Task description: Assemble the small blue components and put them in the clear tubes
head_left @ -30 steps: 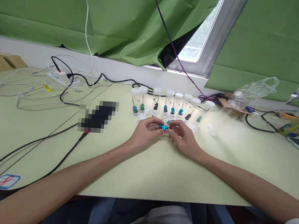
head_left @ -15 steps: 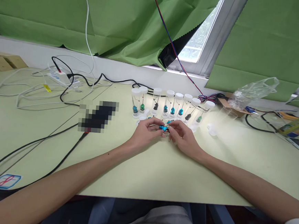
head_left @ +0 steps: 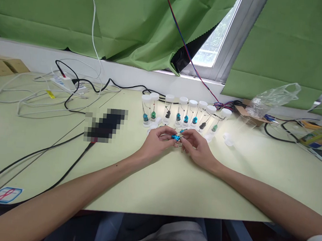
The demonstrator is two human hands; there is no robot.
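Observation:
Between my hands, just above the table, lies a small shiny blue part (head_left: 175, 137) with a dark right end. My left hand (head_left: 159, 140) is closed, its thumb and fingers pinching the left side of this part. The fingers of my right hand (head_left: 197, 147) are bent together at its right end; their exact hold is partly hidden. Close behind the fingertips is another small blue piece (head_left: 183, 130). Beyond stands a row of several clear tubes (head_left: 192, 111) with white caps, each holding a small blue, green or dark piece with a thin wire.
White caps (head_left: 228, 139) lie right of my hands. A cardboard box (head_left: 252, 116) with a plastic bag (head_left: 277, 98) stands at the back right. On the left are a blurred-out dark object (head_left: 106, 126), a black cable (head_left: 73, 169), a power strip (head_left: 69, 85) and tangled white cables.
The blue part has turned slightly between my fingers, and my right fingertips have shifted a little. My arms and the tubes stay where they were.

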